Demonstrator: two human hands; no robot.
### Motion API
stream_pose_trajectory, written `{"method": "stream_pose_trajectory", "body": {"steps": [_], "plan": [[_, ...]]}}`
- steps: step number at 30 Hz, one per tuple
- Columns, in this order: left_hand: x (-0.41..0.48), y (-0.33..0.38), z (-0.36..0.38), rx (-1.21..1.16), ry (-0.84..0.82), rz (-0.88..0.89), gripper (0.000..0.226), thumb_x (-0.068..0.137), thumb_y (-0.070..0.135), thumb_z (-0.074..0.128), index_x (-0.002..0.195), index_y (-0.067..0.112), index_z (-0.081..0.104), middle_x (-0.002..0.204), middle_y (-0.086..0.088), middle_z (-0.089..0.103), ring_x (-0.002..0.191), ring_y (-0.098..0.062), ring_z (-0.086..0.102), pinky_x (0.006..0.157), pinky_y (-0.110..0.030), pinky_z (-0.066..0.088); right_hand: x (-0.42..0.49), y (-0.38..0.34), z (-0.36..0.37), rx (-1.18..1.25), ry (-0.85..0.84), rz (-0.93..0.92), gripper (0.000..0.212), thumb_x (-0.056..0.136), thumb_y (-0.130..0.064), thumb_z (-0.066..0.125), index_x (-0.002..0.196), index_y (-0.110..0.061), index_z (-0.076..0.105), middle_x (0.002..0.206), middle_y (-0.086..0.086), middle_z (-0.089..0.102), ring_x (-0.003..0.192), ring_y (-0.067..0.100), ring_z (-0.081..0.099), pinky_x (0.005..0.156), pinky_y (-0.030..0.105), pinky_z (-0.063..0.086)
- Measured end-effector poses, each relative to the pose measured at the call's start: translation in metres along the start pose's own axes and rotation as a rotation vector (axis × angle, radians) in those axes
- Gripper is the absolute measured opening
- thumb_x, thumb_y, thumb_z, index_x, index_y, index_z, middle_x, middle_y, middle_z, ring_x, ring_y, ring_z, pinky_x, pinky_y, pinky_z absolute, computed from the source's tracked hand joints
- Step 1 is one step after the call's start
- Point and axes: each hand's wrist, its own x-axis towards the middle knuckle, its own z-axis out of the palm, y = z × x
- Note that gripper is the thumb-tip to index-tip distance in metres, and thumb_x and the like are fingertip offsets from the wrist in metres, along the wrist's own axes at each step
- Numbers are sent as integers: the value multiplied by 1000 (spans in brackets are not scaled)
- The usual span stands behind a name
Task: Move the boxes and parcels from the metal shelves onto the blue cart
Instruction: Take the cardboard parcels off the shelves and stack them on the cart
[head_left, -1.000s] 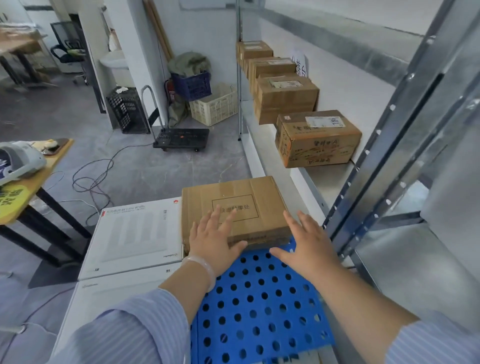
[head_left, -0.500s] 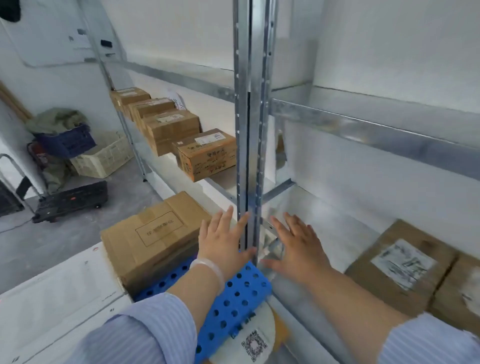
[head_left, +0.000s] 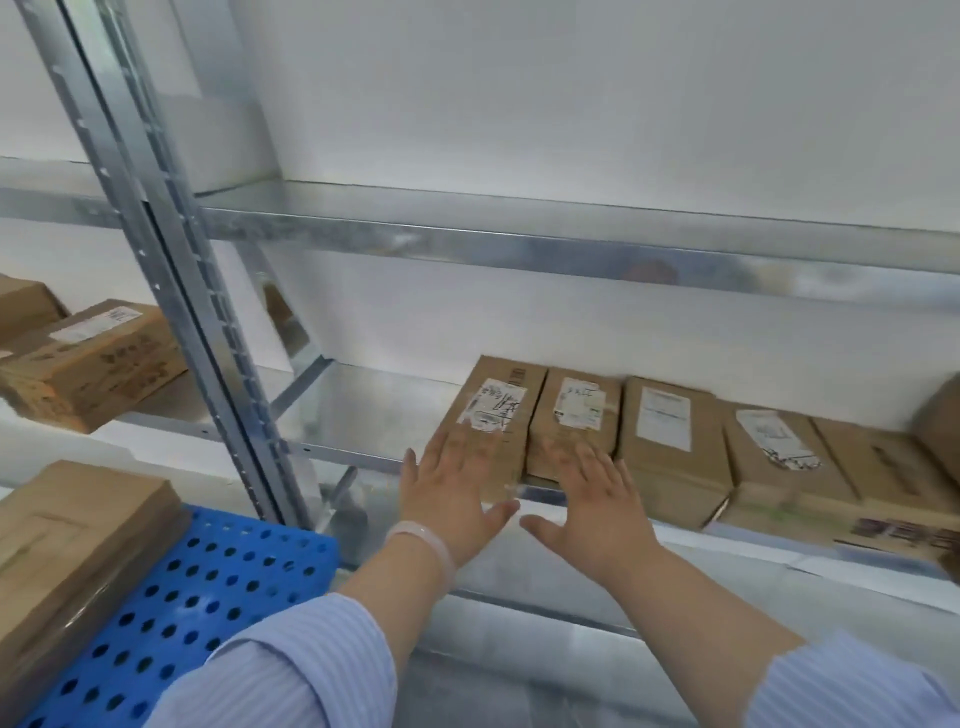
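Both hands have swung from the blue cart (head_left: 218, 571) to the metal shelf (head_left: 374, 410) beside it. On the cart's left edge sits one brown box (head_left: 72, 525); along the shelf's front edge runs a row of labelled parcels, side by side. Spread flat and gripping nothing, the left hand (head_left: 452, 499) reaches over the near end of the leftmost parcel (head_left: 493, 410), the right hand (head_left: 587, 499) over the second parcel (head_left: 574, 415); blur hides whether they touch.

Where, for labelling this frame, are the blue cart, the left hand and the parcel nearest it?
Blue cart (head_left: 218, 584): head view, perforated deck.
Left hand (head_left: 456, 498): head view, hand's back.
Nearest parcel (head_left: 496, 409): head view, shipping label.
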Motion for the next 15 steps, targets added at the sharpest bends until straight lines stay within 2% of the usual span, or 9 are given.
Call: {"method": "stream_pose_trajectory", "body": {"steps": [3, 6, 10, 15], "plan": [[10, 46, -1, -14, -6, 71, 84, 81, 73, 34, 144, 46, -15, 162, 2, 1, 147, -26, 1, 115, -54, 0, -24, 37, -17, 18, 33, 72, 88, 84, -70, 43, 152, -39, -2, 162, 0, 4, 148, 19, -4, 116, 39, -7], [21, 96, -1, -54, -31, 146, 82, 83, 72, 33, 146, 47, -13, 161, 5, -5, 147, -22, -8, 114, -51, -6, -44, 80, -36, 10, 93, 128, 84, 85, -68, 42, 153, -37, 3, 162, 1, 5, 148, 19, -3, 118, 40, -4], [33, 185, 2, -100, -43, 241, 82, 85, 68, 41, 148, 46, -7, 161, 7, -5, 147, -20, -8, 115, -50, -6, -74, 151, -69, -10, 148, 248, 85, 86, -60, 46, 152, -37, -1, 162, 2, 4, 148, 18, -2, 118, 40, -4], [38, 303, 19, -150, -87, 308, 78, 86, 68, 38, 148, 46, -4, 161, 4, 0, 147, -20, -6, 116, -48, -5, -122, 253, -112, -26, 208, 347, 82, 86, -58, 48, 153, -36, 6, 162, -2, 5, 148, 17, -2, 119, 41, 0]]}}
